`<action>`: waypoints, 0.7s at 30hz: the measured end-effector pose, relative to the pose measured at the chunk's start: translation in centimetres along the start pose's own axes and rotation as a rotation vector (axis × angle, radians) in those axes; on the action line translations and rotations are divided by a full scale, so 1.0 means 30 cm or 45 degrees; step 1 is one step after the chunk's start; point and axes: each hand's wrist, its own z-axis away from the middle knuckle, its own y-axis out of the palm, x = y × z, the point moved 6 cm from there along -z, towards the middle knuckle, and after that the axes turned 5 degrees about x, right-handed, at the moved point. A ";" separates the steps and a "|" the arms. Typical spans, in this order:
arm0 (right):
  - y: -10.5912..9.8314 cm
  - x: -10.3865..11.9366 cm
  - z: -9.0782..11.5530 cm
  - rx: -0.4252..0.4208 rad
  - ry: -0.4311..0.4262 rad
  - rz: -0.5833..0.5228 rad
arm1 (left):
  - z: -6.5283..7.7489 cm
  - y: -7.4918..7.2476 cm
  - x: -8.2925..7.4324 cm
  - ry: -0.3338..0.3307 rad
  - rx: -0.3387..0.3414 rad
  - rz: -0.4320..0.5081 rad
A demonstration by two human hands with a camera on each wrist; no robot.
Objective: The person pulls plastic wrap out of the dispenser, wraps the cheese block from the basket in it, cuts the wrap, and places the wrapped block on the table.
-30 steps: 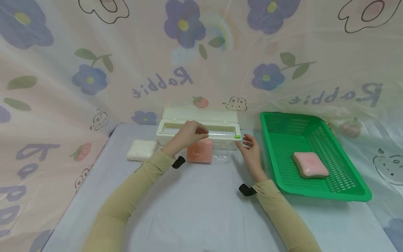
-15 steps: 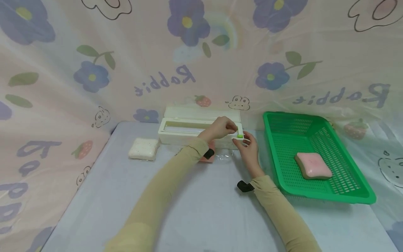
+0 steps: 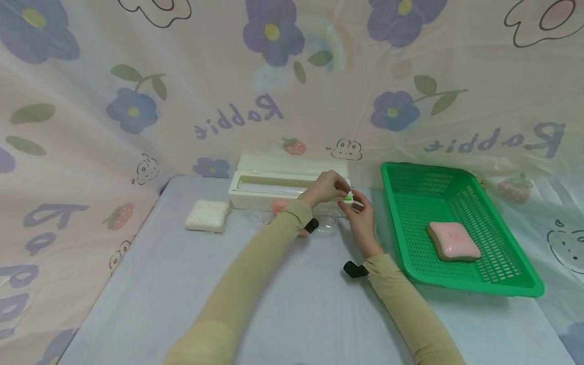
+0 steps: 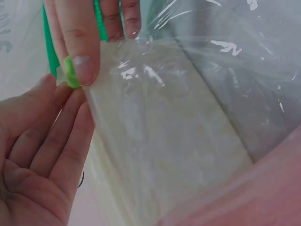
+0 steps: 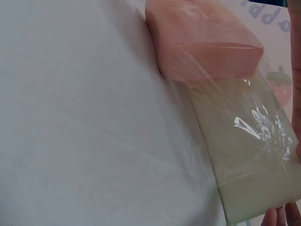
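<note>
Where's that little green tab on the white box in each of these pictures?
Head: the green tab is right of centre, near the right end of the white box.
Left wrist: the green tab is in the upper left.
Right wrist: the green tab is not in view.
Shared landmark: the white box, near centre in the head picture, mid-frame from the left wrist, lower right from the right wrist.

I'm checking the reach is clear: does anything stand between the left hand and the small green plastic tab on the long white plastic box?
Nothing visible does. The left hand is by the small green plastic tab at one end of the white box, with the right hand close beside it.
</note>
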 end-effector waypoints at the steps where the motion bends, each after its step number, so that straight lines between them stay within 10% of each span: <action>1: 0.000 0.001 0.000 0.011 0.014 -0.011 | -0.002 0.004 0.001 0.001 -0.007 -0.001; 21: 0.011 -0.030 -0.007 0.060 0.205 -0.129 | -0.018 0.015 0.010 0.017 -0.099 0.048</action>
